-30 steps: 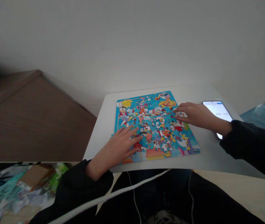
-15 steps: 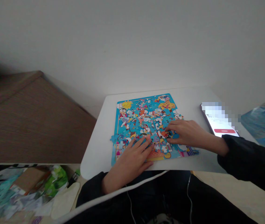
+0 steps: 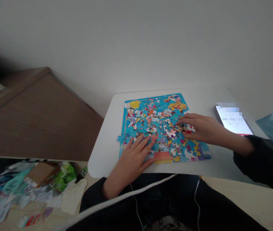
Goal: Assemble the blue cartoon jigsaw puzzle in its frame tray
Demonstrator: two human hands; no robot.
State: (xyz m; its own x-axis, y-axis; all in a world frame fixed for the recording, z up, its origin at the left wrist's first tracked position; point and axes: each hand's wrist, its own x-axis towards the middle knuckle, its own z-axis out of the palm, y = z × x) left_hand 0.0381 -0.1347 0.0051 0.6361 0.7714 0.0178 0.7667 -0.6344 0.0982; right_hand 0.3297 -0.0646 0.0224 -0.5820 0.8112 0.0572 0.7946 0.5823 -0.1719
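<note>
A colourful cartoon jigsaw puzzle [image 3: 140, 127] lies on the white table, with many loose pieces heaped over its blue tray. My left hand [image 3: 133, 157] rests palm down on the lower left part of it, fingers spread. At the right side, my right hand [image 3: 200, 126] is curled, its thumb and fingers around puzzle pieces [image 3: 188, 129] with red and white on them. The palm side of that hand is partly hidden. One blue piece [image 3: 120, 139] sticks out past the tray's left edge.
A phone [image 3: 234, 120] showing timer digits lies on the table [image 3: 105, 146] at the right. A brown cabinet [image 3: 54, 118] stands left. Bags and a cardboard box [image 3: 41, 173] lie below it. A white cable [image 3: 127, 195] crosses in front of my lap.
The view has shifted slightly, so the table sits further right. My right hand has moved up and a little right over the puzzle. My left hand stays resting on the pieces.
</note>
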